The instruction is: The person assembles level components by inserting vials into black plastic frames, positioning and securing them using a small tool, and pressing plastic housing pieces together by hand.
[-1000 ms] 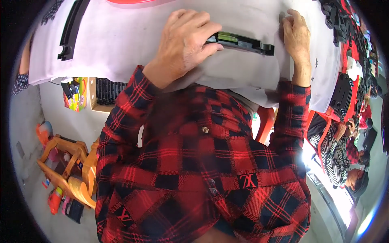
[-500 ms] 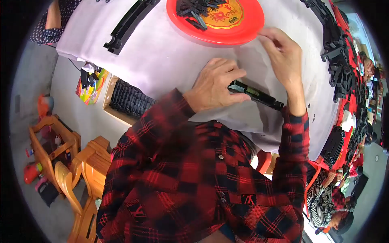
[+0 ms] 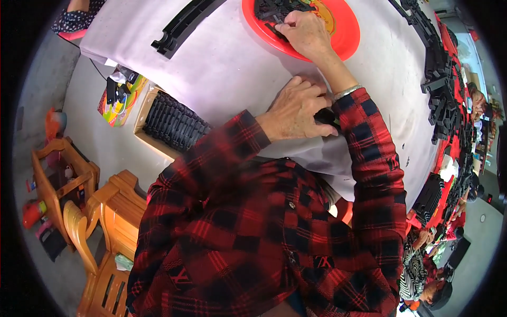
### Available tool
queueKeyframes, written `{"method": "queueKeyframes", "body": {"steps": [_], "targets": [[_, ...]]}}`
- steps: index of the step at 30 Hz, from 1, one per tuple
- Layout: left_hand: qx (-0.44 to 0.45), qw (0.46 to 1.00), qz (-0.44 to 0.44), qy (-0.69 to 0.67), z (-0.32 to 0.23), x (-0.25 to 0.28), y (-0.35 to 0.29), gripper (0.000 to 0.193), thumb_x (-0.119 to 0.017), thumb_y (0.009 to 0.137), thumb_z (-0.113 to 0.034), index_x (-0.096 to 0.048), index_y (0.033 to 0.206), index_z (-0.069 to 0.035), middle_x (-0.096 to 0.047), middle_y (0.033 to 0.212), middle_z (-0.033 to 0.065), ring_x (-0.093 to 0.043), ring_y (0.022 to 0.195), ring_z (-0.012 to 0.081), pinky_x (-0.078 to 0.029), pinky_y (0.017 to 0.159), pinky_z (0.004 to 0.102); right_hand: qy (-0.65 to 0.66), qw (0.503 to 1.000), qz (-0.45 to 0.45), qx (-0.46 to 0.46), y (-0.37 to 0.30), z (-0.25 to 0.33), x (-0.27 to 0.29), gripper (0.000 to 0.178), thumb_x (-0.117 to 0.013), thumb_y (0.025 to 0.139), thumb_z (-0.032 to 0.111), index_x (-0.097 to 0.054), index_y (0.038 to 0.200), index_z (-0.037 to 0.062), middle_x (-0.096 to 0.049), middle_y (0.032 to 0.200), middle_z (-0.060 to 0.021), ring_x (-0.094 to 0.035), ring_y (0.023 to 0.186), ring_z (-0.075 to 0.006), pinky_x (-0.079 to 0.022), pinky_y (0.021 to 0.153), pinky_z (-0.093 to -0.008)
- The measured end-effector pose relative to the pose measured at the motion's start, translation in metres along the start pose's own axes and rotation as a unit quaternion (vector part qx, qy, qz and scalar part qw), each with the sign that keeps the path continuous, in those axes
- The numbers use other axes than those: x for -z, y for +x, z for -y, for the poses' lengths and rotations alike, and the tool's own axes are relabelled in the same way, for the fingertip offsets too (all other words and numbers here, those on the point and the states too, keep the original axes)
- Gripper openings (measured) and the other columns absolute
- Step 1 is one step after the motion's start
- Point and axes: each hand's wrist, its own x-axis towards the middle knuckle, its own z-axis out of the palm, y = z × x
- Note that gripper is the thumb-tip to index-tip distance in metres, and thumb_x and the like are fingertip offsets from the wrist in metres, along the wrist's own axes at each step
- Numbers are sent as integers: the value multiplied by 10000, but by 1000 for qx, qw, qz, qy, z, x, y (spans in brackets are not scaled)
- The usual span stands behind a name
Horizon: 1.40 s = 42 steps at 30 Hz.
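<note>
My left hand [image 3: 298,108] is closed round a long black plastic part [image 3: 325,116], keeping it on the white-covered table. Only the end by my thumb shows; my right sleeve hides the rest. Stretched out over a red plate [image 3: 349,39], my right hand [image 3: 307,36] has its fingers pinched at the edge of a pile of small black plastic pieces [image 3: 266,9]. Whatever those fingertips hold is too small to make out.
Another long black part [image 3: 185,26] lies left of the plate. Below the table's left edge is a box of stacked black parts [image 3: 174,122], beside a colourful carton [image 3: 120,103]. Black parts [image 3: 437,90] heap along the right edge. Wooden chairs [image 3: 113,211] stand lower left; people sit at right.
My right hand has moved up and left, from the plate's lower right side onto the pile of small pieces. My left hand stays on the long part, which my right sleeve now covers.
</note>
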Motion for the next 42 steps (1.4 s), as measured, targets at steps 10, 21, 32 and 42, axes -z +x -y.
{"method": "queueKeyframes", "body": {"steps": [10,21,32,42], "targets": [[-24,1000,-10,0,0,2,2,479,-853,689,-439,-713,944,-58,-597,907,66,-584,893,276,-432,872,408,47,999,-13,20,4,-45,13,300,-801,795,356,-753,848,64,-683,670,-52,-649,640,-151,-528,637,-337],[-41,998,-40,-39,-2,6,2,437,-873,729,-302,-700,1023,-29,-606,920,77,-603,859,266,-467,798,375,414,910,-29,17,-61,-56,63,39,-647,939,44,-677,960,55,-630,765,38,-524,607,-28,-433,556,-188],[-11,976,-139,-165,-21,17,10,336,-802,840,-223,-688,1072,-8,-661,891,113,-650,792,253,-496,668,325,581,813,-50,9,-175,-45,90,152,-601,976,-17,-624,1126,-6,-698,1056,-108,-655,852,-141,-550,804,-281],[-189,960,-191,73,-18,14,13,180,-769,734,-96,-700,899,-110,-548,698,30,-590,677,237,-471,677,367,462,880,-83,-70,-213,-34,108,136,-668,962,62,-678,1086,7,-690,988,-72,-626,773,-105,-528,717,-251]]}}
